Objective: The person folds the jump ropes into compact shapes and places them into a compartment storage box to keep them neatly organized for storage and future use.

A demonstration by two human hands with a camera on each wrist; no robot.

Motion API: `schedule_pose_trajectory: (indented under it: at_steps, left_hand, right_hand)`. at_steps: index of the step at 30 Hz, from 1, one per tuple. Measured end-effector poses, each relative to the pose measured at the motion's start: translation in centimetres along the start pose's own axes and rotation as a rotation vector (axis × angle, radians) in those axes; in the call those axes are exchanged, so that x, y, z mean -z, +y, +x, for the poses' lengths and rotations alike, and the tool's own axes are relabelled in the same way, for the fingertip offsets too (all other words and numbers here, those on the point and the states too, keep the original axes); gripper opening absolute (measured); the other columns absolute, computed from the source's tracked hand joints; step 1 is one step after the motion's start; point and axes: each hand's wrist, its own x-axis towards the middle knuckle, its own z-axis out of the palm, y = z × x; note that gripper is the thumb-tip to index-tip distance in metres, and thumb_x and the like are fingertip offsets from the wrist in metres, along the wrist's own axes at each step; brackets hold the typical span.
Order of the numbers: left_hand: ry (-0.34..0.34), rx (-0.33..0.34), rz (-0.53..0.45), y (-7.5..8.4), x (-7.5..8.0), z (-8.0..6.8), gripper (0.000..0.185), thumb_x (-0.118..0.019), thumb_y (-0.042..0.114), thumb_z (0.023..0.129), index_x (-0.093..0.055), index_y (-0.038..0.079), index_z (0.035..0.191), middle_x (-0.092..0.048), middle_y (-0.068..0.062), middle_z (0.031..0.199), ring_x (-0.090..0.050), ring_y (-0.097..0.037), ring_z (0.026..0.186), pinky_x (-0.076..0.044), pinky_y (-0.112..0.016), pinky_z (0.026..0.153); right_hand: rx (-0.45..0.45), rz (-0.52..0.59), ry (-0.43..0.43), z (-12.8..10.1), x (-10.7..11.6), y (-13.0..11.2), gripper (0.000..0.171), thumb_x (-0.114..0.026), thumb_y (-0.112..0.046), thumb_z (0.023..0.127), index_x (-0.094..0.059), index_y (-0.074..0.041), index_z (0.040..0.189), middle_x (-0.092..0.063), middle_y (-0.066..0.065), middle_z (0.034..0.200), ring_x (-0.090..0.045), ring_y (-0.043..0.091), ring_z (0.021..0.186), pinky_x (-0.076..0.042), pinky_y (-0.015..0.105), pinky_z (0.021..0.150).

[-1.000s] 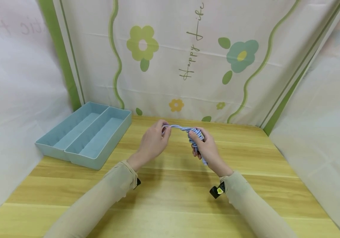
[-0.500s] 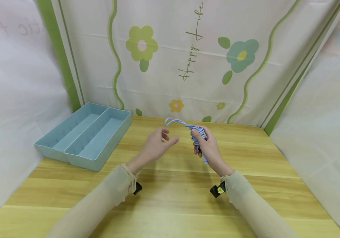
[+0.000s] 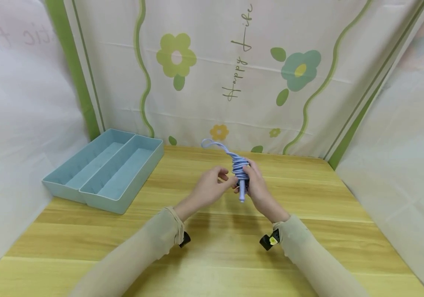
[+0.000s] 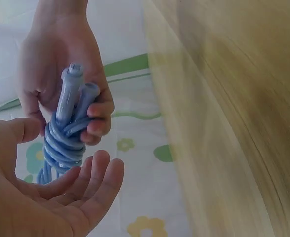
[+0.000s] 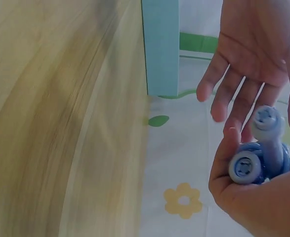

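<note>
In the head view a blue jump rope (image 3: 238, 161) is wound round its own two handles, with a loop of cord sticking up from the far end. My right hand (image 3: 259, 189) grips the bundle from the right. My left hand (image 3: 208, 189) is beside it, fingers loose and thumb close to the coils; whether it touches is unclear. The left wrist view has both handle ends (image 4: 71, 74) poking out of the coils (image 4: 61, 148), while the left palm (image 4: 31, 207) is spread beneath. Seen from the right wrist, the round handle caps (image 5: 246, 167) point toward the camera.
Two light blue trays (image 3: 120, 198) stand side by side at the back left of the wooden table (image 3: 212, 255). Behind the table hangs a white cloth (image 3: 212, 82) with printed flowers, and pale cloth walls close off both sides.
The left hand lets go of the loop of cord, then moves right and down to the coils. The loop springs up. The right hand turns the bundle so a handle points toward the person.
</note>
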Motion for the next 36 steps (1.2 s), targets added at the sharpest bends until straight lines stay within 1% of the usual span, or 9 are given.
schedule_pose_trajectory:
  at_steps: [5, 9, 12, 15, 19, 23, 26, 31, 36]
  left_hand:
    - [0.030, 0.012, -0.078, 0.1, -0.4, 0.2, 0.059, -0.065, 0.044, 0.095, -0.055, -0.001, 0.132, -0.063, -0.005, 0.107, -0.065, -0.019, 0.091, -0.054, -0.034, 0.073]
    - [0.048, 0.005, -0.079, 0.1, -0.5, 0.3, 0.057, -0.069, 0.040, 0.093, -0.055, 0.000, 0.131, -0.063, -0.006, 0.108, -0.064, -0.019, 0.090, -0.054, -0.034, 0.074]
    - [0.060, -0.019, -0.056, -0.1, -0.6, 0.4, 0.054, -0.074, 0.035, 0.090, -0.057, 0.001, 0.128, -0.064, -0.006, 0.108, -0.064, -0.017, 0.087, -0.054, -0.031, 0.073]
    - [0.070, -0.053, -0.036, -0.3, -0.9, 0.4, 0.051, -0.076, 0.031, 0.089, -0.058, 0.002, 0.126, -0.063, -0.007, 0.108, -0.064, -0.015, 0.084, -0.054, -0.028, 0.069]
    - [0.081, -0.074, -0.016, -0.5, -1.2, 0.4, 0.048, -0.076, 0.029, 0.089, -0.058, 0.002, 0.125, -0.061, -0.005, 0.105, -0.062, -0.013, 0.080, -0.053, -0.025, 0.065]
    - [0.101, -0.085, 0.014, -0.5, -1.4, 0.4, 0.047, -0.077, 0.025, 0.089, -0.059, 0.001, 0.125, -0.059, -0.004, 0.102, -0.060, -0.013, 0.077, -0.052, -0.025, 0.061]
    - [0.129, -0.102, 0.067, -0.5, -1.5, 0.4, 0.047, -0.078, 0.026, 0.087, -0.060, 0.001, 0.122, -0.060, -0.004, 0.101, -0.060, -0.013, 0.076, -0.052, -0.024, 0.061]
    - [0.196, -0.091, 0.168, -0.7, -1.6, 0.5, 0.042, -0.076, 0.033, 0.087, -0.064, 0.003, 0.114, -0.064, -0.003, 0.095, -0.058, -0.012, 0.074, -0.050, -0.024, 0.059]
    - [0.221, -0.075, 0.159, -0.7, -1.2, 0.5, 0.033, -0.075, 0.032, 0.088, -0.069, 0.004, 0.103, -0.064, 0.000, 0.081, -0.058, -0.013, 0.061, -0.049, -0.026, 0.051]
  right_hand:
    - [-0.014, 0.082, -0.041, -0.5, -0.5, -0.5, 0.046, -0.029, -0.024, 0.110, -0.014, -0.015, 0.153, -0.038, 0.019, 0.126, -0.054, 0.020, 0.086, -0.050, 0.043, 0.080]
    - [-0.038, 0.042, -0.018, -0.9, -0.8, -0.6, 0.053, -0.035, -0.025, 0.109, -0.008, -0.018, 0.155, -0.040, 0.019, 0.132, -0.053, 0.022, 0.098, -0.045, 0.044, 0.088]
    - [-0.057, -0.003, 0.000, -1.0, -0.7, -0.5, 0.058, -0.038, -0.025, 0.109, -0.005, -0.018, 0.155, -0.046, 0.022, 0.133, -0.054, 0.024, 0.105, -0.044, 0.039, 0.091]
    - [-0.052, -0.052, -0.001, -1.1, -0.7, -0.3, 0.059, -0.041, -0.026, 0.108, -0.005, -0.015, 0.154, -0.052, 0.025, 0.128, -0.057, 0.024, 0.103, -0.044, 0.038, 0.093]
    - [-0.045, -0.101, 0.005, -1.3, -0.7, -0.1, 0.061, -0.045, -0.030, 0.107, -0.009, -0.014, 0.153, -0.057, 0.024, 0.122, -0.059, 0.026, 0.102, -0.043, 0.042, 0.097]
    - [-0.062, -0.110, 0.017, -1.4, -0.9, 0.0, 0.064, -0.047, -0.032, 0.106, -0.009, -0.013, 0.154, -0.057, 0.023, 0.124, -0.059, 0.028, 0.110, -0.042, 0.044, 0.100]
    - [-0.073, -0.117, 0.015, -1.4, -1.2, 0.0, 0.062, -0.046, -0.030, 0.107, -0.010, -0.013, 0.154, -0.058, 0.023, 0.124, -0.061, 0.028, 0.109, -0.044, 0.043, 0.098]
    - [-0.099, -0.100, 0.003, -1.5, -1.7, 0.0, 0.056, -0.041, -0.024, 0.108, -0.011, -0.013, 0.155, -0.059, 0.023, 0.120, -0.062, 0.024, 0.100, -0.048, 0.041, 0.094]
    - [-0.106, -0.099, -0.036, -1.8, -1.8, -0.2, 0.054, -0.039, -0.020, 0.108, -0.014, -0.014, 0.156, -0.058, 0.021, 0.120, -0.062, 0.025, 0.101, -0.047, 0.044, 0.095]
